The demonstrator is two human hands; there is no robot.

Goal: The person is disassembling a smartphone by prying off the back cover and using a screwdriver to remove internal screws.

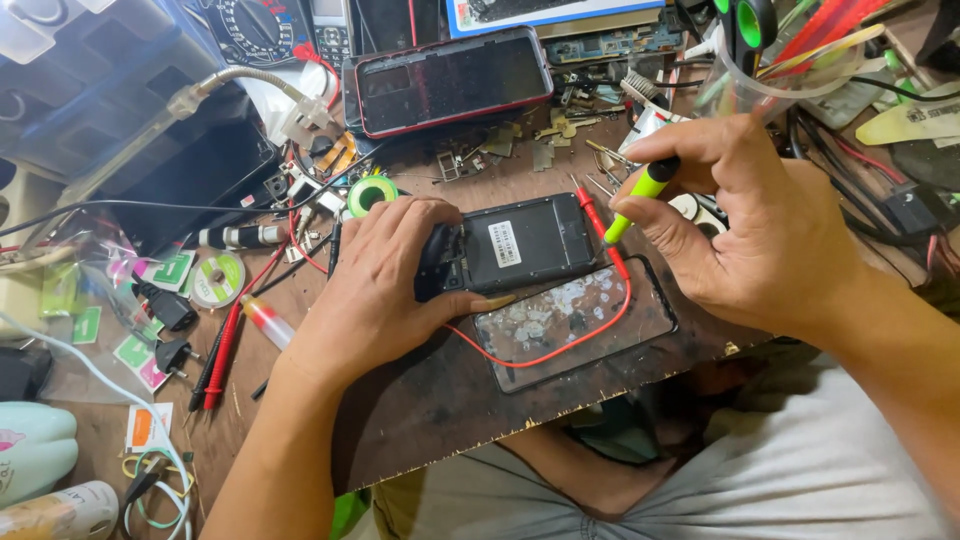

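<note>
1. Nearest the person, a detached phone back cover (575,325) is lying face-up on the dark tabletop (420,400), glue residue showing, with a red probe lead (560,352) looping across it.
2. The left hand (385,280) is pressing down, fingers curled over the left end of the opened phone (520,245), steadying it flat.
3. The right hand (760,220) is closed in a pinch around a green-handled screwdriver (640,195), its tip meeting the phone's right edge.
4. Judging by this, the cover is already off; the inner work appears to be underway, with reassembly remaining.
5. Farther back, another phone with a red rim (450,80), a solder-wick reel (370,192) and loose screws are cluttering the crowded bench.
</note>
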